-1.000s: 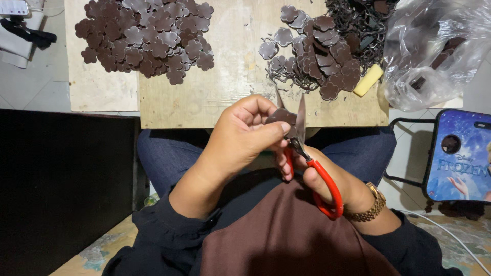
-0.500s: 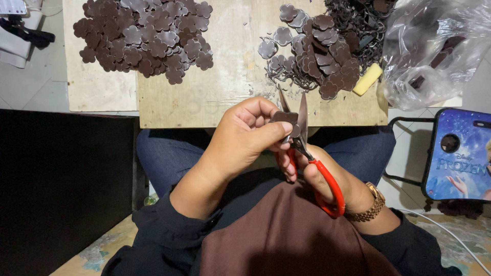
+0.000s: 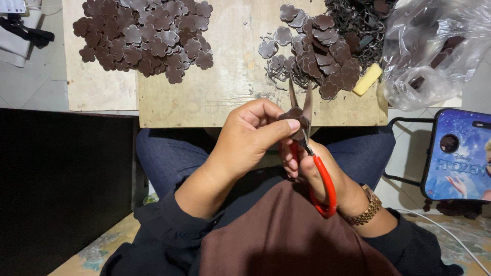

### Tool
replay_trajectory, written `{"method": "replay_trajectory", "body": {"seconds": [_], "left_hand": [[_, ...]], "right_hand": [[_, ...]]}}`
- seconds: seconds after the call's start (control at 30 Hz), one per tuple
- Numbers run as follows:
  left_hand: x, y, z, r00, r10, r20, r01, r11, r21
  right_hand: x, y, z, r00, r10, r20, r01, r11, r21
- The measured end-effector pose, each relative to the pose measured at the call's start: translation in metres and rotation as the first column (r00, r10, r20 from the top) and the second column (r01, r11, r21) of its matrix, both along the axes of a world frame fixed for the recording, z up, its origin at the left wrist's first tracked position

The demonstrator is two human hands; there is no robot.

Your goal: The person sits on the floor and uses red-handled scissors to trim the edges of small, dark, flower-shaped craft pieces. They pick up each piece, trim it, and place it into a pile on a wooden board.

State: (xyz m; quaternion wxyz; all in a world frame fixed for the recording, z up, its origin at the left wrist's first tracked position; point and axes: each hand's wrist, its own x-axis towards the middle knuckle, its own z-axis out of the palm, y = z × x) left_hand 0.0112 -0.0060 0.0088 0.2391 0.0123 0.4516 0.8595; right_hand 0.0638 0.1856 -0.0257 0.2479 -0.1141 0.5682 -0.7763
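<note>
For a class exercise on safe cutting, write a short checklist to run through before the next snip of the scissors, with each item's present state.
1. Small brown flower-shaped piece pinched firmly in the left hand: ok.
2. Red-handled scissors gripped by the right hand: ok.
3. Blades open around the piece: ok.
4. Left fingertips clear of the blades: not ok, the thumb tip lies right beside them.
5. Cut line on the piece visible: cannot tell.
6. Pile of cut brown pieces on the wooden board away from the blades: ok.
</note>
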Motion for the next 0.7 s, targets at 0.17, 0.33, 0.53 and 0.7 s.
{"method": "replay_trajectory", "body": {"seconds": [0.17,0.33,0.53,0.7], "left_hand": [[-0.0001,0.0005,-0.0021,0.999,0.019,-0.030,-0.021,0.999,-0.050],[-0.0003,0.0013,-0.0031,0.999,0.026,-0.034,-0.027,0.999,-0.036],[-0.0007,0.0017,-0.0059,0.998,0.045,-0.036,-0.047,0.997,-0.054],[-0.0001,0.0001,-0.0074,0.998,0.051,-0.042,-0.053,0.998,-0.040]], "right_hand": [[0.0021,0.0021,-0.0020,0.999,-0.012,0.037,0.014,0.999,-0.044],[0.0023,0.0024,-0.0005,1.000,-0.022,0.004,0.022,0.999,-0.032],[0.0006,0.0028,0.0016,0.998,-0.007,0.057,0.010,0.999,-0.047],[-0.0009,0.0033,0.0055,0.998,0.023,0.067,-0.020,0.999,-0.036]]}}
